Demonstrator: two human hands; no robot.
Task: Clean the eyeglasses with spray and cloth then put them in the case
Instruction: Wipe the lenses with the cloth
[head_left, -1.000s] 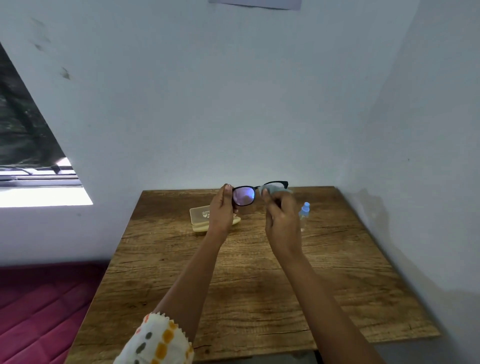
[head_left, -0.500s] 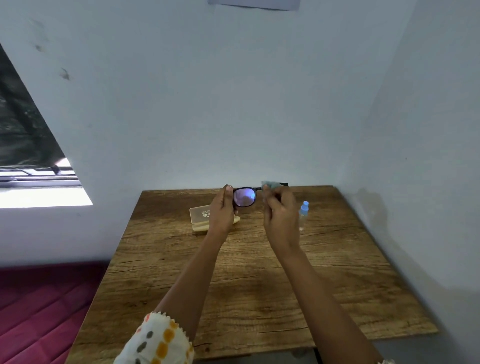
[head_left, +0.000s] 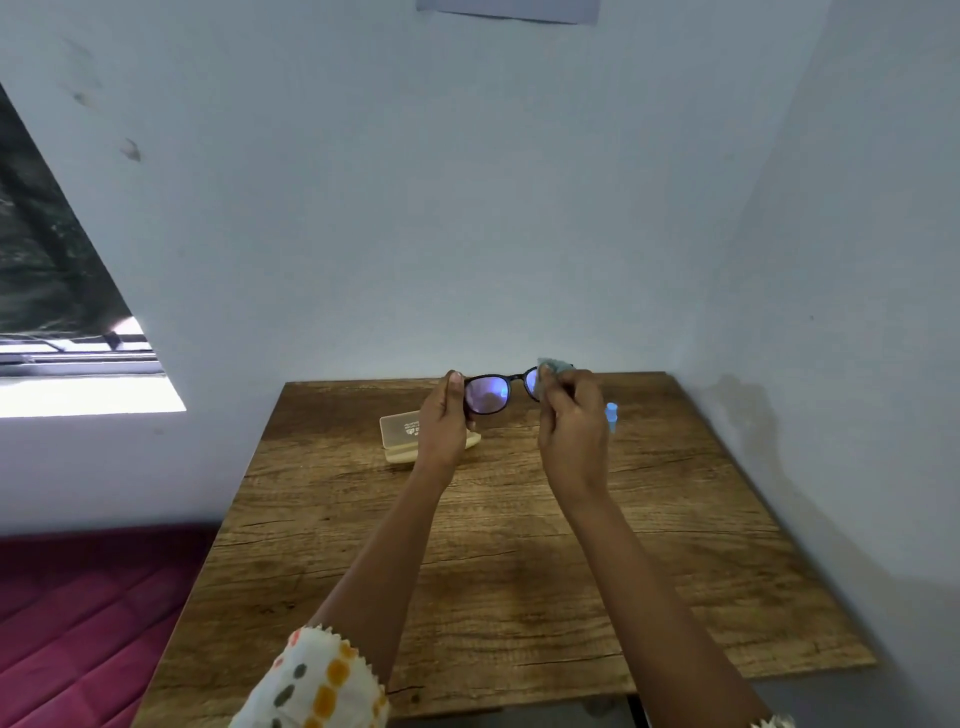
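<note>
Black-framed eyeglasses (head_left: 488, 393) are held up in the air above the far part of the wooden table (head_left: 498, 545). My left hand (head_left: 442, 421) grips their left end. My right hand (head_left: 570, 423) pinches a small grey-blue cloth (head_left: 555, 365) over the right lens, hiding most of it. The open beige glasses case (head_left: 402, 435) lies on the table behind my left hand, partly hidden. A small blue-capped spray bottle (head_left: 611, 415) stands just right of my right hand, mostly hidden.
The table stands in a corner, with walls close behind it and on the right. A red quilted surface (head_left: 78, 613) lies low on the left. A window opening (head_left: 62, 332) is at the far left.
My right hand with the cloth has shifted slightly on the right lens, and both hands have raised the glasses a little. The case and bottle have not moved.
</note>
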